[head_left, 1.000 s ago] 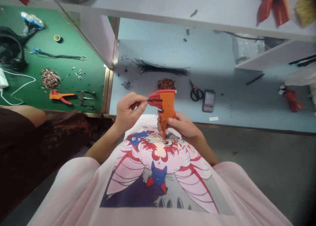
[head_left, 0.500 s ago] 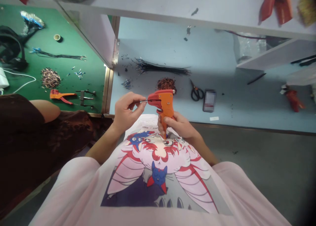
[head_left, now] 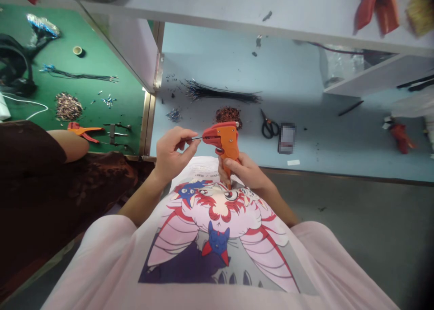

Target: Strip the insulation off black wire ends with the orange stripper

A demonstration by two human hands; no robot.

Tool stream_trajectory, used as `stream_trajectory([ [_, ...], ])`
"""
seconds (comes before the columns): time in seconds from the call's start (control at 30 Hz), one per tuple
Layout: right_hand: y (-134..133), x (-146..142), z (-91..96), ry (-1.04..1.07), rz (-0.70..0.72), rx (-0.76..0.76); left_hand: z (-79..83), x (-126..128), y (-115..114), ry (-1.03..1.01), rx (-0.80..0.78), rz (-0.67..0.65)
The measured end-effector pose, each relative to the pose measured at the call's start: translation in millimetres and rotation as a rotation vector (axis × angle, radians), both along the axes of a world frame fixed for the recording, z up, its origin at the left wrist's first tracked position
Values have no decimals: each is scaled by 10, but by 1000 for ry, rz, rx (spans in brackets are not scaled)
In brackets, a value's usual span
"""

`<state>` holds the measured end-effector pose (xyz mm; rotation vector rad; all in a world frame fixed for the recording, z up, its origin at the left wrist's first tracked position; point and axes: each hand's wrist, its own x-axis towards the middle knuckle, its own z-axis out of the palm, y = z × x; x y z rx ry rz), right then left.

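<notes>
My right hand point(head_left: 243, 167) is wrapped round the handle of an orange and red wire stripper point(head_left: 228, 138), held upright in front of my shirt. Its red jaw end points left. Between thumb and fingers, my left hand point(head_left: 174, 154) pinches a thin dark wire point(head_left: 195, 138). The wire's tip reaches into the stripper's jaws. Just beyond the tool lies a heap of copper-coloured scraps point(head_left: 228, 115), partly covered by it. Farther back a bundle of black wires point(head_left: 220, 93) lies on the blue table point(head_left: 210, 43).
Scissors point(head_left: 269, 124) and a dark phone-like device point(head_left: 287, 138) lie to the right. Small blue-silver pieces point(head_left: 174, 115) sit at left. A shelf point(head_left: 217, 14) overhangs the back. On the green table point(head_left: 101, 48) rests another wire stripper point(head_left: 84, 131), near another person's arm point(head_left: 68, 146).
The handles of the stripper have come closer together in my right hand, and its red trigger part has shifted slightly. My left hand keeps its pinch on the wire.
</notes>
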<state>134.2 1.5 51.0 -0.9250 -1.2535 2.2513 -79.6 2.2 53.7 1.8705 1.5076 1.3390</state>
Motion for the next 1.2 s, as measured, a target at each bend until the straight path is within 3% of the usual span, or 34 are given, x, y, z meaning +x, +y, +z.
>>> stream_trajectory([
  [0.2, -6, -7, -27, 92, -27, -110, 13, -13, 19, 90, 99, -6],
  [0.4, -11, 21, -42, 130, -51, -175, 23, 5, 23, 150, 50, -7],
  [0.87, 9, 61, -27, 129, -9, -128, 5, 3, 38, -198, -330, -61],
  [1.2, 20, 24, -64, 116, 18, -50, 13, -33, 76, -266, -346, -75],
])
